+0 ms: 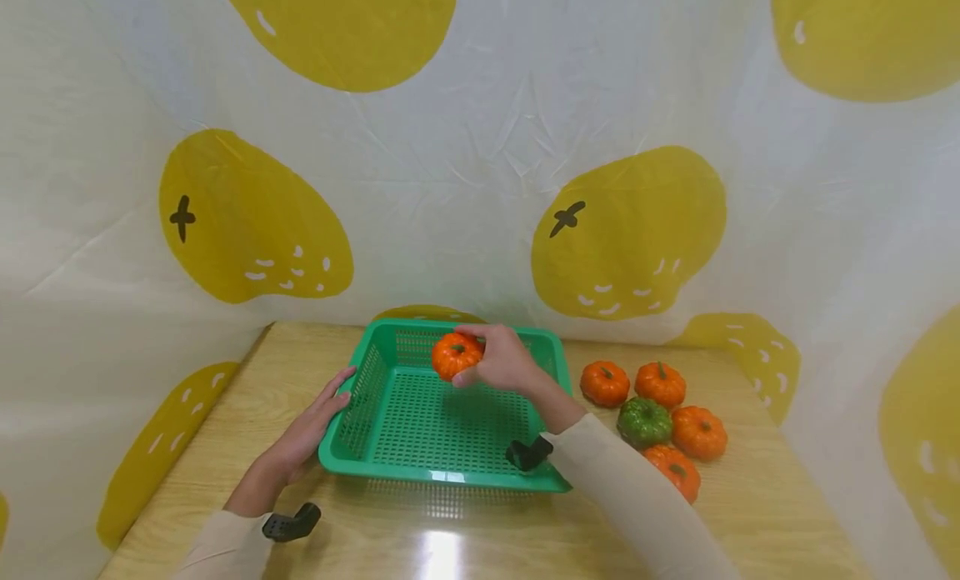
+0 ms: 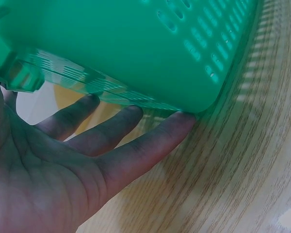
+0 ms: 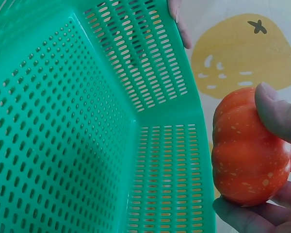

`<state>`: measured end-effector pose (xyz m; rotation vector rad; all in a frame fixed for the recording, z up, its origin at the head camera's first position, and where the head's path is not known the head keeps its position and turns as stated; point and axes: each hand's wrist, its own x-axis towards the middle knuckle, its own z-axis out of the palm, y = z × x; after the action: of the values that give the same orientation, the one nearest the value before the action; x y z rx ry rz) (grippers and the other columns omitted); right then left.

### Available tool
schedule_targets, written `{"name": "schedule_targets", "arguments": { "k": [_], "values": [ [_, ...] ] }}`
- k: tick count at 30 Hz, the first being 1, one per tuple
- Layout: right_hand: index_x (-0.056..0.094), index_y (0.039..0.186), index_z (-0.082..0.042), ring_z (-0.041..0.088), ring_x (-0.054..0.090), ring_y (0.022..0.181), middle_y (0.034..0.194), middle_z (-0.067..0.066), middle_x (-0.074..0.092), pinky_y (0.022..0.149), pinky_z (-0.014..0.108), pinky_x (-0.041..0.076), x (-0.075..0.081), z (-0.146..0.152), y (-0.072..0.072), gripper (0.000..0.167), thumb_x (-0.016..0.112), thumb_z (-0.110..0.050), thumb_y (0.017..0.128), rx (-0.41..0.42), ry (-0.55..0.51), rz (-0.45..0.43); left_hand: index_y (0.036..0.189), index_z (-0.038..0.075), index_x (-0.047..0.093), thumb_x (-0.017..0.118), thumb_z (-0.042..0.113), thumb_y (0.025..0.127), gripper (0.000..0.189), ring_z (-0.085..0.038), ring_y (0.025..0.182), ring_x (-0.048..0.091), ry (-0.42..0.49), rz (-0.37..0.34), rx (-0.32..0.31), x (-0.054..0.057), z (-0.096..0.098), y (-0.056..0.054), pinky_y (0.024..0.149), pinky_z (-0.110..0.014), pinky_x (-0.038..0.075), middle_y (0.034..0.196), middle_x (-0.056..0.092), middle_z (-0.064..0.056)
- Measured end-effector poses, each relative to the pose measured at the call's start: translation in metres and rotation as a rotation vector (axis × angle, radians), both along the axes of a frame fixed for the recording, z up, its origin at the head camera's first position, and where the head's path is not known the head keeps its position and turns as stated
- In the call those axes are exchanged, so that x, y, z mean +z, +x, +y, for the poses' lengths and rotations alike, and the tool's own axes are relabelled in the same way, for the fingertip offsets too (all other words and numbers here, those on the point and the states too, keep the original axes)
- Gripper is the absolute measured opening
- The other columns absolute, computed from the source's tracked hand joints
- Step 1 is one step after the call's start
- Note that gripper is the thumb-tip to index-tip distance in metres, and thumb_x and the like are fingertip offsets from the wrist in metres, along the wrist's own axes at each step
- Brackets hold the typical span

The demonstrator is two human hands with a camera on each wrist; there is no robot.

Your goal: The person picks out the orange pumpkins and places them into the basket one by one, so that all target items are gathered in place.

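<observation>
A small orange pumpkin (image 1: 456,356) is held by my right hand (image 1: 504,362) above the far part of a green plastic basket (image 1: 442,477). In the right wrist view, the thumb and fingers grip the speckled, ribbed pumpkin (image 3: 250,148) from opposite sides. The perforated basket floor (image 3: 53,131) shows no other pumpkin on it. At the basket's left side, my left hand (image 1: 311,430) rests against the outer wall. Its fingers (image 2: 145,145) reach out fairly straight and touch the wall low down, as the left wrist view shows.
Right of the basket sit several orange pumpkins (image 1: 660,385) and one green pumpkin (image 1: 645,422) in a cluster; my right sleeve partly covers the nearest. All stand on a wooden table (image 1: 765,497). Behind it hangs a white sheet (image 1: 442,197) printed with yellow fruit.
</observation>
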<state>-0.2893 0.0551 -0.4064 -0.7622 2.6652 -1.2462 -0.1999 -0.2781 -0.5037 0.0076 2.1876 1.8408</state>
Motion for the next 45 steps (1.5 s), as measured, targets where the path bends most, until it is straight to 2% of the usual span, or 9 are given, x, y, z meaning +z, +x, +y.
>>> {"name": "schedule_targets", "arguments": {
  "k": [6,15,25,31,35,41,45],
  "values": [
    [0.062,0.146,-0.011,0.025,0.064,0.107,0.135,0.011,0.069,0.087,0.036,0.055,-0.001,-0.005,-0.006,0.083,0.097,-0.014,0.07,0.013,0.007,-0.02,0.166,0.045,0.008,0.031,0.055,0.112,0.059,-0.035,0.132,0.046,0.025,-0.01,-0.002,0.004,-0.001,0.001,0.094,-0.039,0.051,0.172,0.009,-0.013],
    [0.061,0.146,-0.008,0.027,0.066,0.111,0.135,0.012,0.07,0.091,0.039,0.056,-0.007,-0.011,-0.009,0.084,0.098,-0.014,0.071,0.056,0.0,-0.008,0.166,0.044,0.007,0.032,0.053,0.112,0.06,-0.036,0.133,0.047,0.035,-0.005,-0.004,0.002,-0.002,0.004,0.095,-0.041,0.052,0.173,0.009,-0.013],
    [0.061,0.146,-0.008,0.026,0.066,0.107,0.13,0.012,0.071,0.088,0.036,0.055,-0.014,-0.018,-0.012,0.084,0.098,-0.016,0.071,0.07,0.029,0.011,0.166,0.043,0.007,0.032,0.053,0.113,0.06,-0.035,0.132,0.047,0.028,0.002,-0.013,0.0,-0.002,0.002,0.094,-0.039,0.052,0.173,0.01,-0.014],
    [0.061,0.145,-0.009,0.025,0.066,0.104,0.131,0.011,0.071,0.086,0.034,0.056,-0.016,-0.023,-0.013,0.083,0.098,-0.016,0.071,0.071,-0.004,-0.018,0.166,0.043,0.007,0.031,0.053,0.113,0.06,-0.036,0.132,0.046,0.029,-0.006,-0.012,0.001,-0.002,0.002,0.094,-0.039,0.052,0.173,0.009,-0.013],
    [0.062,0.145,-0.011,0.026,0.066,0.108,0.133,0.011,0.069,0.089,0.037,0.056,-0.018,-0.026,-0.013,0.082,0.097,-0.017,0.071,0.056,-0.024,-0.032,0.166,0.043,0.008,0.031,0.054,0.112,0.06,-0.036,0.133,0.046,0.018,-0.004,-0.008,0.001,-0.002,0.001,0.094,-0.038,0.052,0.173,0.008,-0.013],
    [0.063,0.145,-0.016,0.028,0.064,0.115,0.139,0.009,0.066,0.095,0.044,0.056,-0.023,-0.03,-0.014,0.082,0.098,-0.016,0.07,0.026,-0.05,-0.043,0.166,0.042,0.006,0.032,0.052,0.113,0.06,-0.034,0.13,0.049,0.058,-0.003,-0.023,0.001,0.0,0.002,0.094,-0.04,0.053,0.172,0.011,-0.015],
    [0.062,0.145,-0.014,0.03,0.062,0.12,0.143,0.01,0.063,0.096,0.045,0.055,-0.025,-0.032,-0.015,0.082,0.097,-0.014,0.07,0.032,-0.057,-0.027,0.166,0.042,0.006,0.032,0.051,0.113,0.06,-0.033,0.129,0.05,0.066,-0.003,-0.026,0.002,0.001,0.002,0.094,-0.041,0.053,0.172,0.011,-0.015]
  ]
}}
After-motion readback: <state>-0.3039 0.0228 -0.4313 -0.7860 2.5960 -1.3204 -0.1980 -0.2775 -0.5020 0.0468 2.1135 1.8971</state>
